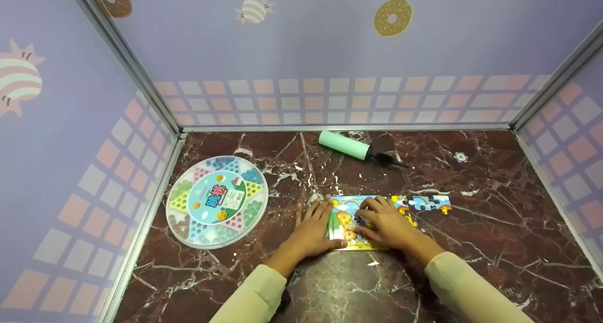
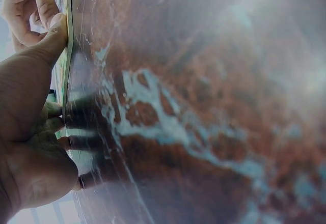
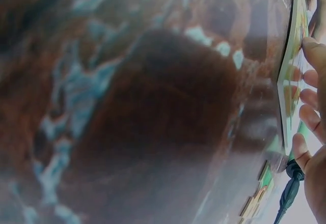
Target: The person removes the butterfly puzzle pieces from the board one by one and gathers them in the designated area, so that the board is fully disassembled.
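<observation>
A colourful jigsaw puzzle (image 1: pixel 344 209) lies flat on the table in front of the person, partly covered by both hands. Along its left edge rests the left hand (image 1: pixel 308 233), fingers stretched out and the thumb on the lower left corner; the left wrist view shows that thumb (image 2: pixel 57 33) at the board's edge (image 2: pixel 70 10). Over the middle of the puzzle, the right hand (image 1: pixel 388 224) touches the surface with bent, spread fingertips, as the right wrist view shows its fingers (image 3: pixel 310 96) on the board (image 3: pixel 288 81). Several joined puzzle pieces (image 1: pixel 424 202) lie at its right.
A round clear case of Chinese checkers (image 1: pixel 216 203) with coloured marbles is at the left. Behind the puzzle lies a mint-green hand pump (image 1: pixel 344 145) with a black end. A small round white piece (image 1: pixel 460 157) sits back right. Patterned walls (image 1: pixel 301 99) enclose the marbled table (image 1: pixel 494 238).
</observation>
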A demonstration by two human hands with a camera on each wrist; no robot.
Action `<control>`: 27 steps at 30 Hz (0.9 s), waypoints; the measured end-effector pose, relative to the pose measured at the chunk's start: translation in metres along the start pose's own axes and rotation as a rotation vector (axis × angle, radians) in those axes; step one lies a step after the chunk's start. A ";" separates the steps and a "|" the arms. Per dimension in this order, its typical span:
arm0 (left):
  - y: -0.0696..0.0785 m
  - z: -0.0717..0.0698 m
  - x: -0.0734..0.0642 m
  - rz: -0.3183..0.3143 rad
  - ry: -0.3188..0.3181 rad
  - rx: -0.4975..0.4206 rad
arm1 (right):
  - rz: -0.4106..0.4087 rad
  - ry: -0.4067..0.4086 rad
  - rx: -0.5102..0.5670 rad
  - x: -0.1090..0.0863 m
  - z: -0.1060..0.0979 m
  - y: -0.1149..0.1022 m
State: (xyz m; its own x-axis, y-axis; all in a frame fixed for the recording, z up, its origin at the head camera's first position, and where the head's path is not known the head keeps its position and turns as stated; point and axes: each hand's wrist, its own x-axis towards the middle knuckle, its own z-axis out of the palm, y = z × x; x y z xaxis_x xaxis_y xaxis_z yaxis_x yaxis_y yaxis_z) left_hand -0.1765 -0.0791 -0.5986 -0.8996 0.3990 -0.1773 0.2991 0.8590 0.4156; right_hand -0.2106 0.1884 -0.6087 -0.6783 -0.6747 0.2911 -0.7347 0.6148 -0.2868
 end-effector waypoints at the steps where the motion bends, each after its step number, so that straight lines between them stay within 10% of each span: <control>1: 0.000 0.000 0.000 0.000 -0.001 0.000 | 0.005 -0.006 0.004 0.000 0.000 0.000; 27: -0.001 0.000 -0.001 0.011 0.006 -0.026 | -0.032 -0.010 0.022 0.004 0.003 -0.002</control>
State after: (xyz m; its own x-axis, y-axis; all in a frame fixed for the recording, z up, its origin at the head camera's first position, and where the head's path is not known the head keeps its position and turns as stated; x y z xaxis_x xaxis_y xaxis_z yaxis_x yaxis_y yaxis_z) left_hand -0.1759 -0.0802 -0.5989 -0.8982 0.4066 -0.1672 0.3009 0.8458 0.4405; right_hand -0.2113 0.1834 -0.6094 -0.6539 -0.6982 0.2913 -0.7556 0.5834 -0.2977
